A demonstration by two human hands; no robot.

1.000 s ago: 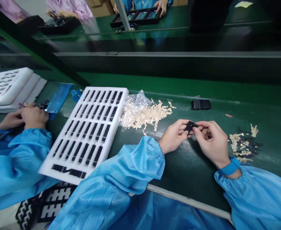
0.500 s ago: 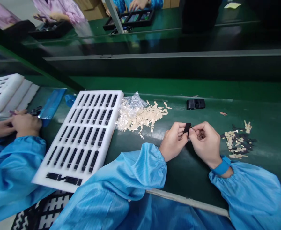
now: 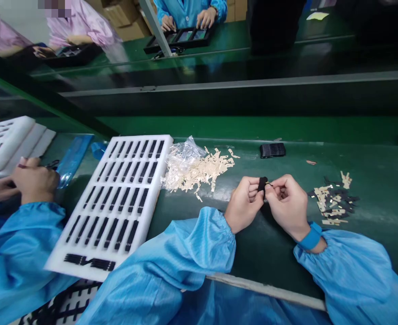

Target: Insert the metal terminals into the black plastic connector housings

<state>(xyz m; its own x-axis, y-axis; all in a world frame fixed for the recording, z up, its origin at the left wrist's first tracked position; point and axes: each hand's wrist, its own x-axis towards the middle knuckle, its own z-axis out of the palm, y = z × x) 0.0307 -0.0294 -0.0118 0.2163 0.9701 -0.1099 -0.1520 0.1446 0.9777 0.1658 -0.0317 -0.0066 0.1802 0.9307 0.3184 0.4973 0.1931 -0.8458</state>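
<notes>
My left hand (image 3: 244, 203) is closed on a small black part (image 3: 262, 184), held up between its fingertips over the green bench. Close against it, my right hand (image 3: 288, 203) pinches at the same spot; a tiny pale and dark end shows by its fingertips, too small to name. To the right of my hands lies a loose pile of pale and black tabs (image 3: 336, 201). Left of them is a heap of cream-coloured tabs (image 3: 205, 171), partly under a clear plastic bag (image 3: 188, 151). Beyond my hands rests a row of black strips (image 3: 272, 150).
A white foam tray (image 3: 99, 196) holds rows of black strips. At far left, a co-worker's hands (image 3: 34, 180) work near stacked white trays (image 3: 11, 142) and a blue plastic sheet (image 3: 73, 155). Across the bench, another person's hands (image 3: 188, 21) are at a black tray (image 3: 178, 43).
The view has shifted slightly. My hands stay together at the black part, with little visible movement. Across the bench, the blue-sleeved person's hands have moved farther apart.
</notes>
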